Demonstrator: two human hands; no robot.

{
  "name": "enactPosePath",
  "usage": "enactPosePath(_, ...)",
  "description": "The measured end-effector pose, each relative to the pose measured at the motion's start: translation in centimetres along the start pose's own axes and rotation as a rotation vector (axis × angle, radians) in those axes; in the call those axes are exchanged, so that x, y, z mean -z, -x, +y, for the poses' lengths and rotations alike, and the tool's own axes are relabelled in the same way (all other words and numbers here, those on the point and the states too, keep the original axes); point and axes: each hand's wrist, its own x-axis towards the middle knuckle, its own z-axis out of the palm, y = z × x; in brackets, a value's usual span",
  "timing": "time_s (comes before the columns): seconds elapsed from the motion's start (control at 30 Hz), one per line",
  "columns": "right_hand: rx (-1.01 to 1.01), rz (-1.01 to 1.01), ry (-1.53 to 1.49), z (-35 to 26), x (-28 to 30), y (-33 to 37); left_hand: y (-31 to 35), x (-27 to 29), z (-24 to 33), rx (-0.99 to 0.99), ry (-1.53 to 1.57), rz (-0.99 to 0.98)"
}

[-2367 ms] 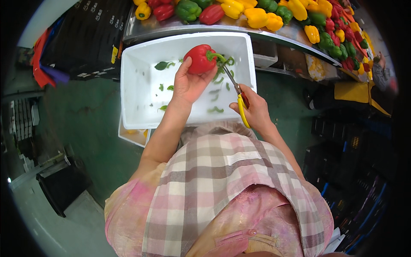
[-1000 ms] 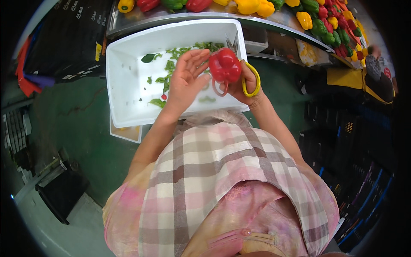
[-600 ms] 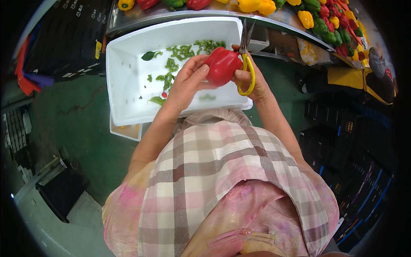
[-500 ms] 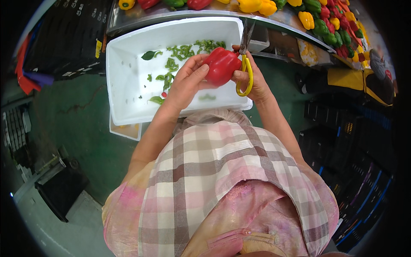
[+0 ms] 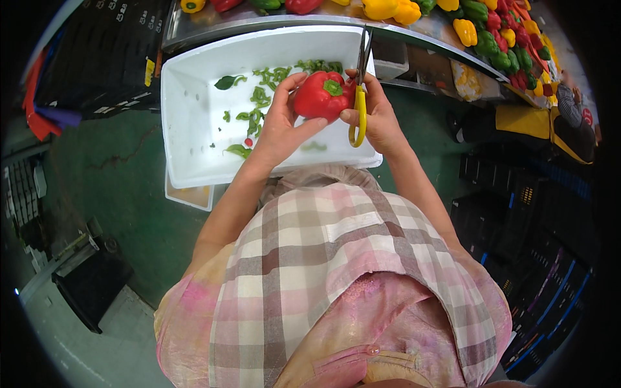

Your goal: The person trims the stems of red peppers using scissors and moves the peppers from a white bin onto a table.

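A red bell pepper (image 5: 312,99) is held between my two hands, its green stem facing up toward me. My left hand (image 5: 283,123) is closed on the pepper's left side, thumb below and fingers behind. Yellow-handled scissors (image 5: 360,110) hang on my right hand (image 5: 380,116), their dark blades pointing away from me. The same hand's fingertips also touch the pepper's right side. Beneath both hands lies a white foam box (image 5: 187,139) with several cut green stems (image 5: 272,77), a green leaf (image 5: 226,82) and a small red bit (image 5: 248,142) on its floor.
Beyond the box runs a metal-edged table (image 5: 259,26) bearing red, yellow and green peppers (image 5: 485,42). Dark crates (image 5: 123,58) are stacked at the left, more crates (image 5: 537,258) at the right. Another person's striped sleeve (image 5: 569,107) shows at the far right. A smaller box (image 5: 187,196) sits below the foam box.
The red pepper has been turned so that its green stem faces up. My left hand has shifted its grip, and the scissors have swung more upright in my right hand.
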Motion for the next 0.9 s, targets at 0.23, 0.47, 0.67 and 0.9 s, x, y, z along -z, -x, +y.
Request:
enactPosePath(0.23, 0.113, -0.035, 0.038, 1.5, 0.5, 0.2, -0.2, 0.4, -0.9, -0.068, -0.44, -0.036)
enactPosePath(0.47, -0.042, 0.149, 0.115, 1.9, 2.5, 2.0, -1.6, 3.5, -4.6, 0.548, 0.128, 0.003)
enactPosePath(0.67, -0.048, 0.333, 0.049, 2.1, 5.6, 5.1, -12.4, 3.4, 1.6, 0.478, 0.321, -0.212)
enactPosePath(0.9, 0.023, 0.459, 0.01, 2.9, 6.9, 6.4, -21.1, -2.4, 18.0, -0.537, 0.362, -0.186)
